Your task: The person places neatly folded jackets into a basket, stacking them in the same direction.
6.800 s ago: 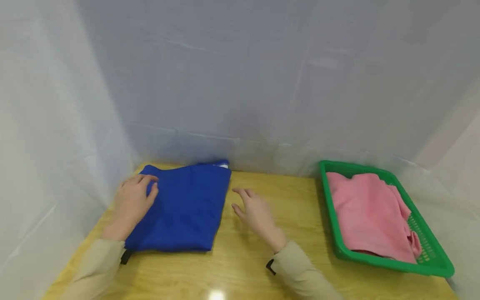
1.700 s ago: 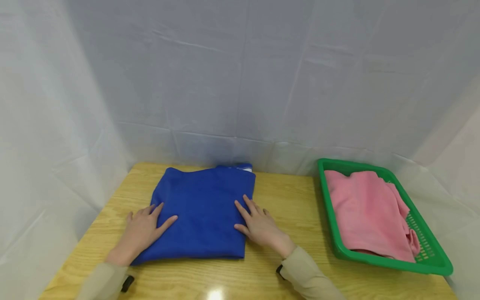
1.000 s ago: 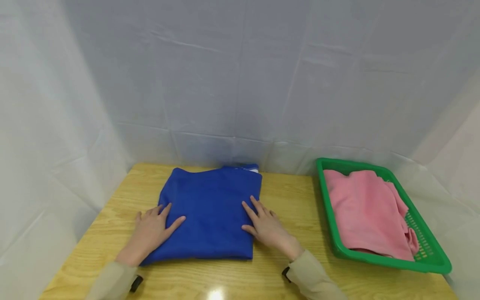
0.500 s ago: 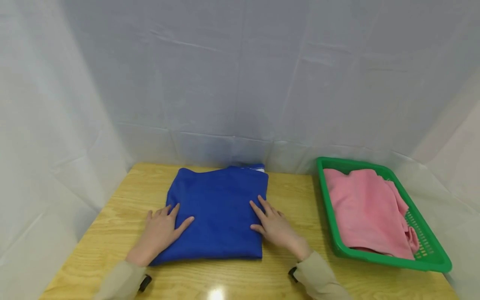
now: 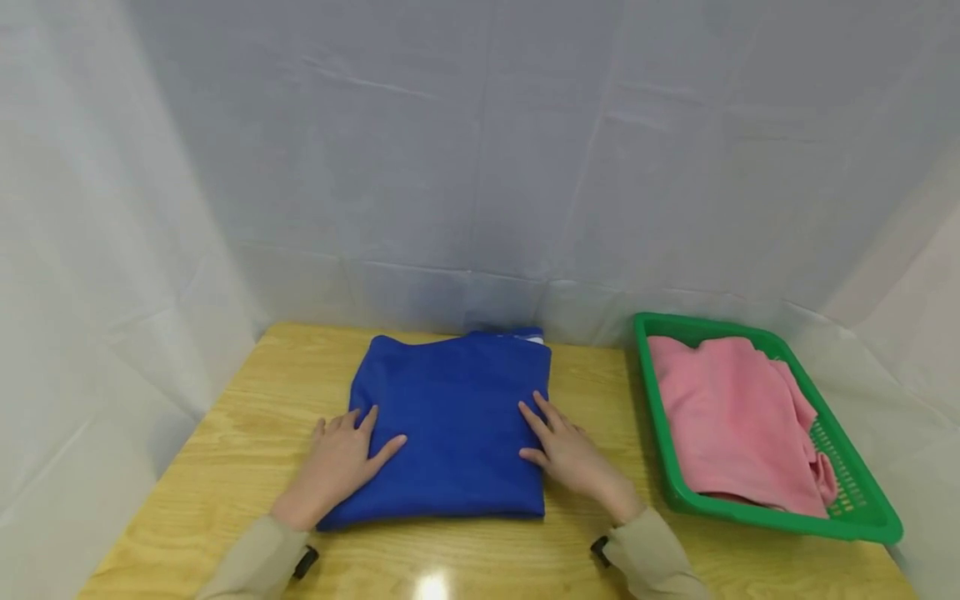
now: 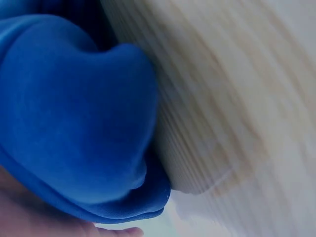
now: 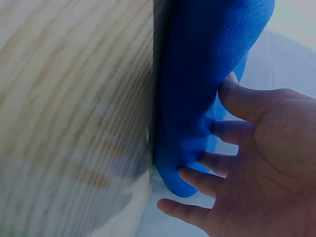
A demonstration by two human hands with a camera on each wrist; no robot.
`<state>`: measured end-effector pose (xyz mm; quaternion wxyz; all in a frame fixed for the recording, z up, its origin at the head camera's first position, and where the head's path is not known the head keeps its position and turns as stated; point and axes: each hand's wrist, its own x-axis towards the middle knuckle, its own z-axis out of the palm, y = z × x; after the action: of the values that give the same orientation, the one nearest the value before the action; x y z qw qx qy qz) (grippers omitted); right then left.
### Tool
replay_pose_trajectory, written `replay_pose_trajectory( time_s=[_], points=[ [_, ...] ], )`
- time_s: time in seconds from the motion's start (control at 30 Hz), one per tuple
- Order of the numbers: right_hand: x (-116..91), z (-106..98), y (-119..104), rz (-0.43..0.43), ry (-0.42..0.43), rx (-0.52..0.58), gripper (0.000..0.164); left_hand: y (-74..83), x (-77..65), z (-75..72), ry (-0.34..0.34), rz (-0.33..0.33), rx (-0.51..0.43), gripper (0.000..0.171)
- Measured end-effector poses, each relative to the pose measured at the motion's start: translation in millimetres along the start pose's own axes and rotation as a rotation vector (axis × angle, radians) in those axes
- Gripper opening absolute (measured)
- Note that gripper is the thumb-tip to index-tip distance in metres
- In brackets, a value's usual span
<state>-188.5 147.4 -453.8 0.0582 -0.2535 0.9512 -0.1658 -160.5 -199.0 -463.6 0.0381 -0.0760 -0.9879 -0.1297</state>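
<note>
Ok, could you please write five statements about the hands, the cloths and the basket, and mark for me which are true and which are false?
1. The blue cloth lies on the wooden table. True.
2. The left hand grips the pink cloth. False: the left hand rests with its fingers on the blue cloth.
3. The pink cloth lies in the green basket. True.
4. In the head view, the green basket stands to the left of the blue cloth. False: it stands to the right.
5. The right hand touches the blue cloth near its right edge. True.
</note>
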Motion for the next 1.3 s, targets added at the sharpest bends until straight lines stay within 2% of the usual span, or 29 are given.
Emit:
replay_pose_trajectory(
  time_s=[0.4,0.8,1.03,1.3],
  points=[
    [-13.5,-8.8,14.4,-0.031,0.033,0.010,0.066,18.2,4.2,3.1,0.002,0.039,-0.013,0.080],
    [-27.2,-11.3,22.1,0.018,0.035,0.018,0.063,33.7,8.3,10.6,0.006,0.065,-0.014,0.082],
    [-31.1,-11.5,25.5,0.021,0.049,0.016,0.063,37.3,10.0,14.4,0.023,0.065,-0.047,0.081],
    [-31.1,-12.6,24.4,0.036,0.035,0.028,0.062,35.0,8.1,11.1,-0.017,0.066,-0.076,0.081]
  ],
)
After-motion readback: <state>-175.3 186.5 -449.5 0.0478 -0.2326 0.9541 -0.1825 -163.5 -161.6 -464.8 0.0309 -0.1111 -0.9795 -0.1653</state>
